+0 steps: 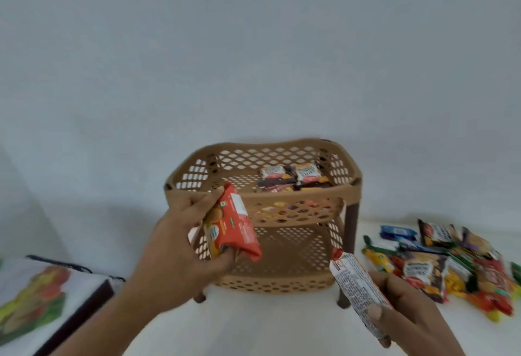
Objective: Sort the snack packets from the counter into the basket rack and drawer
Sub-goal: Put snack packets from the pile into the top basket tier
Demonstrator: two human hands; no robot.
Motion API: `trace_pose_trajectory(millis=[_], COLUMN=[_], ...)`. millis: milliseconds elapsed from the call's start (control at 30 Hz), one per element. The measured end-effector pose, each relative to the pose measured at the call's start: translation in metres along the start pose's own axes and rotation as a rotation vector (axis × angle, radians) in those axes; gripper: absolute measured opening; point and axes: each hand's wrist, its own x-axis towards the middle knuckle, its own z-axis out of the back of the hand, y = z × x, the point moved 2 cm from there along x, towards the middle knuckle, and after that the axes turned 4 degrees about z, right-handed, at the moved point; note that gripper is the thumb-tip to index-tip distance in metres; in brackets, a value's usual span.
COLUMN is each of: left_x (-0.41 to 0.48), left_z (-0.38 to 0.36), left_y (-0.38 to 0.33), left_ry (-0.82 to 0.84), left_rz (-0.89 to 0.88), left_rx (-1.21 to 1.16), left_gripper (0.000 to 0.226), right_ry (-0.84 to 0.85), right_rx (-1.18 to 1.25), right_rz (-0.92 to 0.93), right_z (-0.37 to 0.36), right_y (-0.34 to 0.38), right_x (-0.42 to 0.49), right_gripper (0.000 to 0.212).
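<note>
The left hand (180, 245) reaches forward from the lower left, forearm angled up toward the middle of the view, with the back of the hand facing the camera. Its fingers (204, 200) are curled round an orange-red biscuit packet (236, 228), gripping it from the left side and from below. The packet stands roughly upright, tilted a little. It is held in the air just in front of the left front corner of the tan basket rack (282, 206), overlapping the upper tier's front rim in the view.

The right hand (408, 307) sits lower, at the bottom right, near the camera. Its thumb (376, 312) presses on top of a long white packet with a red end (358, 288), and the other fingers are wrapped beneath it. This packet slants from the hand up and to the left, and its red tip lies in front of the rack's right front leg.

The rack stands on the white worktop (267, 327) against a pale wall (253, 45). A few dark and white packets (293, 176) lie in the right half of its upper tier. The lower tier's contents cannot be made out.

A heap of mixed snack packets (451, 262) lies on the worktop to the right of the rack. At the far left lies a flat white item with a colourful print (36, 293).
</note>
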Motion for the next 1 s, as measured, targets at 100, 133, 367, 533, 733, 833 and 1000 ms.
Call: trace_pose_trajectory(millis=[100, 133, 367, 533, 733, 833, 1000], left_x=[0.039, 0.054, 0.144, 0.181, 0.199, 0.199, 0.201], left_z=[0.030, 0.036, 0.025, -0.018, -0.063, -0.074, -0.075], left_y=[0.019, 0.025, 0.070, 0.098, 0.113, 0.116, 0.119], left_ry=[0.005, 0.015, 0.178, 0.354, 0.579, 0.630, 0.651], left_rz=[-0.007, -0.002, 0.008, 0.057, 0.085, 0.098, 0.154], left_rx=[0.101, 0.132, 0.304, 0.426, 0.401, 0.352, 0.230], left_gripper=[0.093, 0.095, 0.084, 0.086, 0.079, 0.078, 0.078], right_ry=[0.035, 0.045, 0.039, -0.037, -0.090, -0.066, -0.016], right_rx=[-0.015, -0.001, -0.052, -0.237, -0.470, -0.571, -0.673], right_rz=[0.076, 0.080, 0.323, 0.437, 0.418, 0.400, 0.353], right_z=[-0.026, -0.033, -0.056, -0.059, -0.062, -0.065, -0.087], right_y=[0.021, 0.026, 0.078, 0.109, 0.115, 0.113, 0.112], right_x=[0.009, 0.013, 0.049, 0.095, 0.154, 0.183, 0.248], right_gripper=[0.082, 0.081, 0.081, 0.049, 0.044, 0.042, 0.046])
